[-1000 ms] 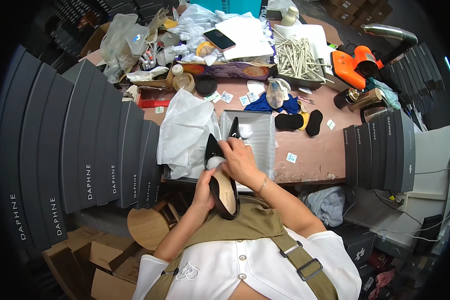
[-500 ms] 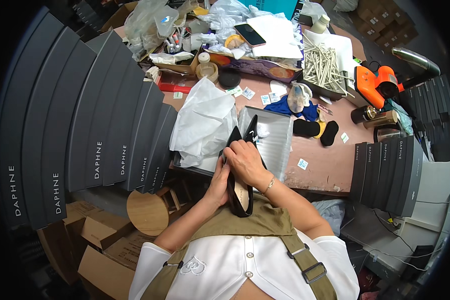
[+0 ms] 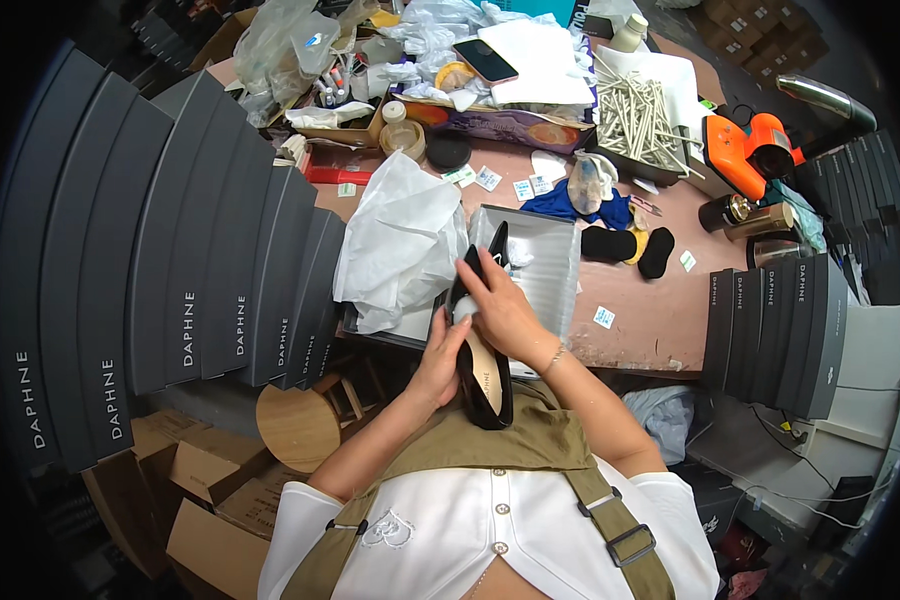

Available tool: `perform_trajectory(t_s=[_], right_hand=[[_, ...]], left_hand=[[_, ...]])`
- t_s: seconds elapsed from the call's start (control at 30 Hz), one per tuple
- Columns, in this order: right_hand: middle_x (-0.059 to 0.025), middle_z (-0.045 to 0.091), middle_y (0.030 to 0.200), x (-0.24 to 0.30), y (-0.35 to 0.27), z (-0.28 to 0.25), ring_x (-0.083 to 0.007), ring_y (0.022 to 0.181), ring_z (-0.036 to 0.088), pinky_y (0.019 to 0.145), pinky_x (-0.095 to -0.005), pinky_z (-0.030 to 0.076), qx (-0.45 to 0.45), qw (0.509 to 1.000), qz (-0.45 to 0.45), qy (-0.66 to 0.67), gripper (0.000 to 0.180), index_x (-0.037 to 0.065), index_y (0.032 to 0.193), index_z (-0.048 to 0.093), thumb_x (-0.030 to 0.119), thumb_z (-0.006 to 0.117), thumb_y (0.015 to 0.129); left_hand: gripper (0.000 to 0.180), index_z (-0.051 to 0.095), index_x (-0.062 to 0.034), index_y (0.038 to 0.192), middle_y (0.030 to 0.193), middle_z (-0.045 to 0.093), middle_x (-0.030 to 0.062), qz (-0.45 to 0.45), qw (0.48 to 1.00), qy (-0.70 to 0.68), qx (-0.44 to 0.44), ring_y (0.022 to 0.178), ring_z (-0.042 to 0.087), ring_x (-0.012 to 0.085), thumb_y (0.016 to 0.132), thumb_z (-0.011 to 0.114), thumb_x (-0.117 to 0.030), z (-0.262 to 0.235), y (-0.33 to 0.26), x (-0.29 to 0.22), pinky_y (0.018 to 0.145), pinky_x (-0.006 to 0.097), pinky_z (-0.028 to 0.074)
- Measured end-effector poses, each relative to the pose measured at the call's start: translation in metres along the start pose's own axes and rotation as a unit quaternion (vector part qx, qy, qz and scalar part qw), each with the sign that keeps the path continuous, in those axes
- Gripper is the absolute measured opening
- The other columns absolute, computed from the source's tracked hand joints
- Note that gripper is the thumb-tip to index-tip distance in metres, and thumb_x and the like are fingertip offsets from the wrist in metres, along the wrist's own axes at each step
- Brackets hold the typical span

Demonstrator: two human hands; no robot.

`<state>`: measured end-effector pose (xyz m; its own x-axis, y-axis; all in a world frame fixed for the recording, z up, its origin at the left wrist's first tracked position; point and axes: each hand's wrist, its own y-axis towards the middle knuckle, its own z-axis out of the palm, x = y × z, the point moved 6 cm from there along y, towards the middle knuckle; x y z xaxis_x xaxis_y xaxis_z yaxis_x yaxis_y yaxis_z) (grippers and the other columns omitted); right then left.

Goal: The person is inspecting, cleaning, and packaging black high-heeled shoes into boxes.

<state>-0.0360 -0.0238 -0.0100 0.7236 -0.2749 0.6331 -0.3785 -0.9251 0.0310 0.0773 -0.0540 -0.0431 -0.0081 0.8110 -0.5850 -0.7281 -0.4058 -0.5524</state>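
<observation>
My left hand (image 3: pixel 440 358) is closed around the side of a pair of black shoes, thumb up near a small white wad (image 3: pixel 465 309). The nearer black shoe (image 3: pixel 489 378) shows its beige insole, its lower end resting toward my lap. My right hand (image 3: pixel 508 312) lies across the shoes from the right, fingers gripping the dark upper part. Whether it also touches the wad is hard to tell. Just beyond stands an open grey shoe box (image 3: pixel 545 262) with a pale inside. White tissue paper (image 3: pixel 402 245) spreads over its left side.
Stacks of dark shoe boxes (image 3: pixel 160 240) rise on the left, with more boxes (image 3: pixel 770 325) at right. On the pink table (image 3: pixel 640 320) are black-and-yellow pads (image 3: pixel 608 243), a blue cloth (image 3: pixel 560 203), a tray of white sticks (image 3: pixel 635 115) and an orange heat tool (image 3: pixel 735 165). A phone (image 3: pixel 485 62) lies behind.
My right hand's fingers have straightened and reached farther along the shoes. A small white wad now shows between my hands. The shoes have tipped slightly, showing more of the insole.
</observation>
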Motion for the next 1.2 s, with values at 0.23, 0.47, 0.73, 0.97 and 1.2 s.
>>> perform_trajectory(t_s=[0.23,0.47,0.73,0.97,1.2], right_hand=[[-0.0230,0.025,0.149,0.003,0.011,0.002,-0.0403,0.134,0.030,0.107,-0.0479,0.028,0.011,0.999,-0.015,0.049,0.082,0.010,0.145,0.029,0.015,0.067,0.073],[-0.0275,0.058,0.110,-0.133,0.032,0.003,-0.0400,0.102,0.058,0.087,-0.0463,0.047,-0.001,0.994,0.087,-0.067,0.045,-0.004,0.121,0.050,0.009,0.059,0.079],[-0.0179,0.065,0.077,-0.122,0.030,-0.007,-0.0343,0.070,0.064,0.064,-0.0422,0.051,0.017,0.991,0.128,-0.030,0.036,-0.002,0.101,0.056,0.023,0.064,0.077],[-0.0178,0.062,0.066,0.025,-0.009,-0.025,-0.0337,0.063,0.063,0.057,-0.0410,0.049,0.017,0.998,0.013,0.053,0.037,0.002,0.092,0.054,0.032,0.069,0.077],[-0.0142,0.064,0.088,0.020,-0.033,-0.030,-0.0313,0.081,0.063,0.066,-0.0414,0.048,0.017,0.999,0.005,0.038,0.030,0.005,0.092,0.055,0.024,0.071,0.075]], left_hand=[[0.043,0.033,-0.0070,0.131,0.123,0.049,0.0113,-0.013,0.999,0.000,-0.043,0.113,0.050,0.0218,0.095,0.053,-0.019,-0.003,0.002,-0.002,0.095,0.039,0.044],[0.051,0.028,-0.0053,0.137,0.118,0.053,0.0137,-0.002,0.999,-0.006,-0.049,0.103,0.058,0.0246,0.093,0.052,-0.015,-0.023,0.007,-0.013,0.084,0.039,0.050],[0.056,0.028,-0.0059,0.138,0.121,0.051,0.0127,0.043,0.995,-0.013,-0.086,0.104,0.056,0.0210,0.092,0.058,-0.016,-0.043,0.001,-0.018,0.085,0.035,0.048],[0.052,0.024,-0.0089,0.139,0.123,0.049,0.0111,0.070,0.997,0.007,-0.017,0.110,0.052,0.0196,0.097,0.052,-0.019,-0.021,0.008,-0.015,0.090,0.035,0.046],[0.060,0.013,-0.0076,0.146,0.132,0.042,0.0101,-0.009,0.999,0.034,0.032,0.119,0.044,0.0181,0.098,0.048,-0.016,-0.011,0.018,-0.008,0.099,0.032,0.039]])
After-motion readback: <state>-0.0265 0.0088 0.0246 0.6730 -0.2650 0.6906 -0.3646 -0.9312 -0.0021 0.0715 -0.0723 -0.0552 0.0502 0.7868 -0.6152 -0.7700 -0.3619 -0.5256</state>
